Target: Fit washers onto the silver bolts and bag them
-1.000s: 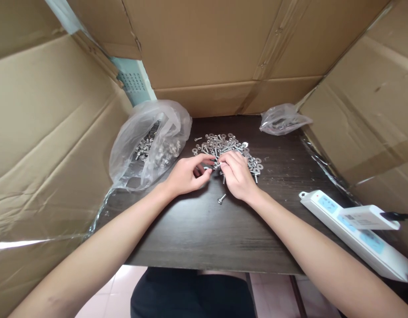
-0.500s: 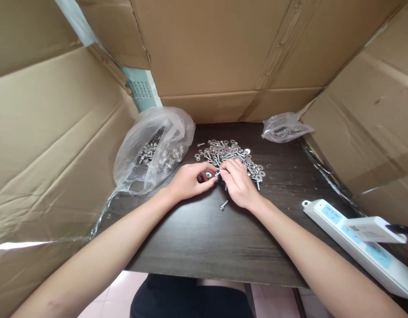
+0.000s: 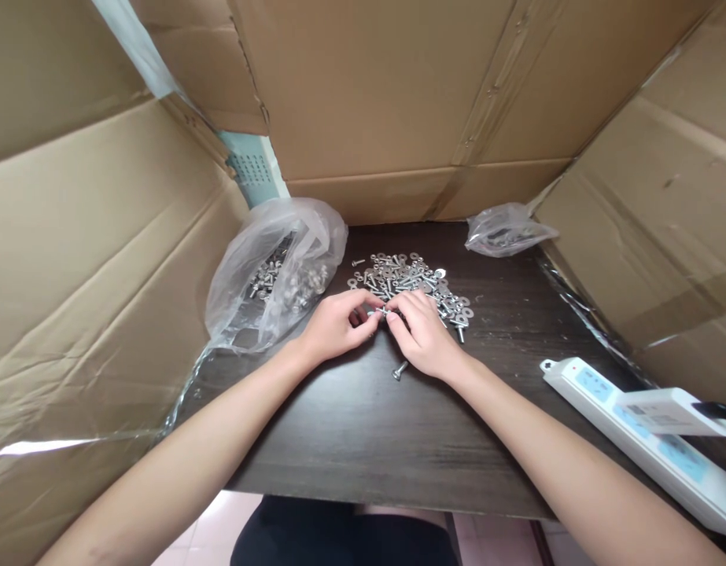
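My left hand (image 3: pixel 343 324) and my right hand (image 3: pixel 422 333) meet fingertip to fingertip over the table. Between their pinched fingers is a small silver bolt (image 3: pixel 384 311), lying roughly level; a washer or nut seems to be on it, too small to make out. Just beyond my hands spreads a pile of bolts, nuts and washers (image 3: pixel 407 271), partly hidden by my right hand. One loose bolt (image 3: pixel 400 371) lies on the near side, below my right hand.
An open clear plastic bag (image 3: pixel 233 275) of metal fasteners stands at the left. A smaller bag (image 3: pixel 510 230) lies at the back right. A white power strip (image 3: pixel 639 436) with a plugged-in adapter (image 3: pixel 675 411) is at the right. Cardboard walls (image 3: pixel 374 94) enclose the dark table (image 3: pixel 363 432).
My right fingertips have closed in on the bolt beside my left fingertips, and the bolt sits more level. The view has shifted slightly; the pile and bags stay put.
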Action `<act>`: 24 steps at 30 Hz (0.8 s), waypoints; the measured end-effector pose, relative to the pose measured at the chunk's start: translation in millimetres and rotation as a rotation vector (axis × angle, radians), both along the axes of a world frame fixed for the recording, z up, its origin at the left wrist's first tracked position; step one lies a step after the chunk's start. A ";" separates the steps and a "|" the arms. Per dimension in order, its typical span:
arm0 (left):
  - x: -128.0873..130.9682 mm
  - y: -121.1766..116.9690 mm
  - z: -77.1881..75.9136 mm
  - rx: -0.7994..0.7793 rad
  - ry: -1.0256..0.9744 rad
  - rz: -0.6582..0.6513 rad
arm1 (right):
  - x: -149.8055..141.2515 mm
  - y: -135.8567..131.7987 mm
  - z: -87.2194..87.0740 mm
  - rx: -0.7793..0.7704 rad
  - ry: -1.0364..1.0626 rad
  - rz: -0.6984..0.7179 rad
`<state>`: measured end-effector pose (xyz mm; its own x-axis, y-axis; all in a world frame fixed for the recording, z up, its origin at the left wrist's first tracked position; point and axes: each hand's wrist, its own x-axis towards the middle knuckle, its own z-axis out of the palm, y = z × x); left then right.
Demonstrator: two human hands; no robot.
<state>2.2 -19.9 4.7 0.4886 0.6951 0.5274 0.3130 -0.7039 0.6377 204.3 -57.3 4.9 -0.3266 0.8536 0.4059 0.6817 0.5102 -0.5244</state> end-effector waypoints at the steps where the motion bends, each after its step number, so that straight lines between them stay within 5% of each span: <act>1: -0.2 0.4 -0.5 0.000 -0.001 0.008 | 0.1 0.0 -0.1 -0.003 -0.001 0.000; 24: 0.9 0.6 0.3 -0.025 0.034 0.044 | 2.7 3.9 -5.9 0.037 0.025 -0.029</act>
